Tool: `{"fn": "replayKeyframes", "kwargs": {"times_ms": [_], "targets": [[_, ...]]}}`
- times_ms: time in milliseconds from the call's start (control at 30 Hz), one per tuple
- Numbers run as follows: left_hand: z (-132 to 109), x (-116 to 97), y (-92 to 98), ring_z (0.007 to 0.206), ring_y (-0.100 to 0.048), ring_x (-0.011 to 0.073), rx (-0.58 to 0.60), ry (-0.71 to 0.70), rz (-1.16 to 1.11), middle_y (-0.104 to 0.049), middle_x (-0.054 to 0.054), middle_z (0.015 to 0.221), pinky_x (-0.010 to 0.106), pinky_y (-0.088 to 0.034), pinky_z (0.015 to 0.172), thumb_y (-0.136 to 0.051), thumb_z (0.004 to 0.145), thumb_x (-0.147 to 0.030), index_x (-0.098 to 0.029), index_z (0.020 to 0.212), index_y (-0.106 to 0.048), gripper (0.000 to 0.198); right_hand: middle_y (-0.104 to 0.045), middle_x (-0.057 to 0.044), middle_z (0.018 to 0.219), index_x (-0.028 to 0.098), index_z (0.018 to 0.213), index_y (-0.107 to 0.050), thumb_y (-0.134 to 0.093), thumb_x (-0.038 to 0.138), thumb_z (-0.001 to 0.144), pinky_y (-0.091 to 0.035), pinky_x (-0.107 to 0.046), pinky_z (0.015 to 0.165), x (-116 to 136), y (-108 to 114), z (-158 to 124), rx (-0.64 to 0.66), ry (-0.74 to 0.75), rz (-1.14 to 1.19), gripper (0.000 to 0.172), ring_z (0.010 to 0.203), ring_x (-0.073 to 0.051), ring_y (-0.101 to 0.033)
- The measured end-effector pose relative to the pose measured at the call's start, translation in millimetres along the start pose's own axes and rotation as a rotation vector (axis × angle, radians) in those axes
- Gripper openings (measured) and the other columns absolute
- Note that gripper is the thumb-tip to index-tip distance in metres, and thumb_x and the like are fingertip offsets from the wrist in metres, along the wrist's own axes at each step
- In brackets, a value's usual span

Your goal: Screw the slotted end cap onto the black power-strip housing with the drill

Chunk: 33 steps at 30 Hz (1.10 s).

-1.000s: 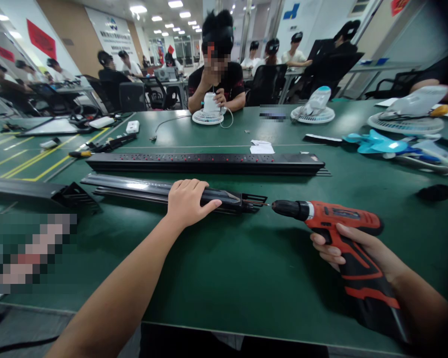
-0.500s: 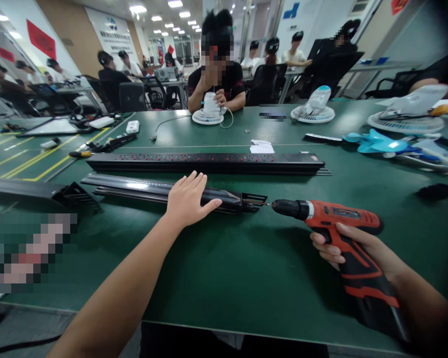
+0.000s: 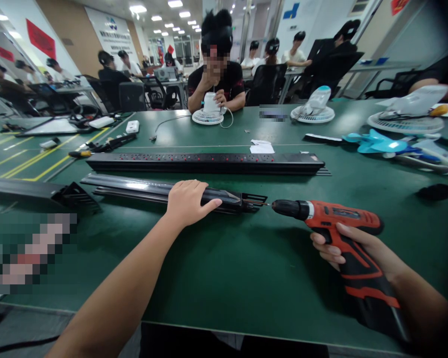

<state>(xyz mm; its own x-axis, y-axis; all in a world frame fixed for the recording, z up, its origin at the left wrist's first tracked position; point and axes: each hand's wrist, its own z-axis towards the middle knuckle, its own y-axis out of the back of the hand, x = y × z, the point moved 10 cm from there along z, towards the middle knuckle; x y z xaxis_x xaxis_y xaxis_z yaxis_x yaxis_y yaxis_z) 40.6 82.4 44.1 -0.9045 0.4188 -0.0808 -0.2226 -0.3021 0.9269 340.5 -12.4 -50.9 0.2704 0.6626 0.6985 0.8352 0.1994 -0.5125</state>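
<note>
My left hand [image 3: 187, 203] lies over a long black metal housing [image 3: 138, 185], its fingers bent down over the far edge and its thumb along the near side. At the housing's right end sits a black slotted end bracket [image 3: 254, 200]. My right hand [image 3: 358, 238] grips an orange and black cordless drill [image 3: 343, 214] by the handle. The drill points left, and its thin bit reaches the end bracket; whether the tip meets a screw is too small to tell.
Behind the housing lies a long black power strip [image 3: 205, 161] with red marks. Another black housing [image 3: 22, 188] is at the left. Across the green table [image 3: 224, 278], a person works on a white fan [image 3: 208, 117]. Blue fan blades [image 3: 377, 142] lie at the right.
My left hand's fingers have gone from stretched out flat to bent over the housing's far edge. The drill and my right hand have stayed in place.
</note>
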Motion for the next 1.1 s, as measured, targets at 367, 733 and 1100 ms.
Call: {"fn": "replayKeyframes", "kwargs": {"times_ms": [367,733,1100], "targets": [[0.0,-0.5,-0.2,0.104,-0.07,0.033,-0.013,-0.009,0.021,-0.078,0.01,0.11,0.05,-0.048,0.101,-0.044,0.1,-0.074,-0.022,0.114,-0.074,0.061,-0.044,0.004,0.049,0.019,0.074,-0.057,-0.052,0.051,0.062,-0.039,-0.021,0.038,0.9,-0.5,1.4,0.018,0.006,0.023,0.035,0.042,-0.009,-0.036],[0.1,-0.1,-1.0,0.099,-0.069,0.0323,-0.016,-0.01,0.042,-0.077,0.01,0.104,0.05,-0.048,0.099,-0.043,0.099,-0.075,-0.021,0.111,-0.073,0.063,-0.044,0.004,0.049,0.021,0.073,-0.056,-0.053,0.052,0.061,-0.038,-0.02,0.038,0.1,1.0,1.0,-0.001,-0.005,0.011,0.034,0.042,-0.008,-0.036],[-0.3,0.0,-0.2,0.098,-0.068,0.0322,-0.033,-0.012,0.042,-0.076,0.01,0.102,0.049,-0.048,0.097,-0.04,0.099,-0.077,-0.022,0.11,-0.073,0.065,-0.044,0.004,0.05,0.021,0.074,-0.057,-0.052,0.052,0.061,-0.038,-0.02,0.037,-1.2,-0.4,0.7,0.026,-0.014,0.031,0.034,0.042,-0.009,-0.035]]}}
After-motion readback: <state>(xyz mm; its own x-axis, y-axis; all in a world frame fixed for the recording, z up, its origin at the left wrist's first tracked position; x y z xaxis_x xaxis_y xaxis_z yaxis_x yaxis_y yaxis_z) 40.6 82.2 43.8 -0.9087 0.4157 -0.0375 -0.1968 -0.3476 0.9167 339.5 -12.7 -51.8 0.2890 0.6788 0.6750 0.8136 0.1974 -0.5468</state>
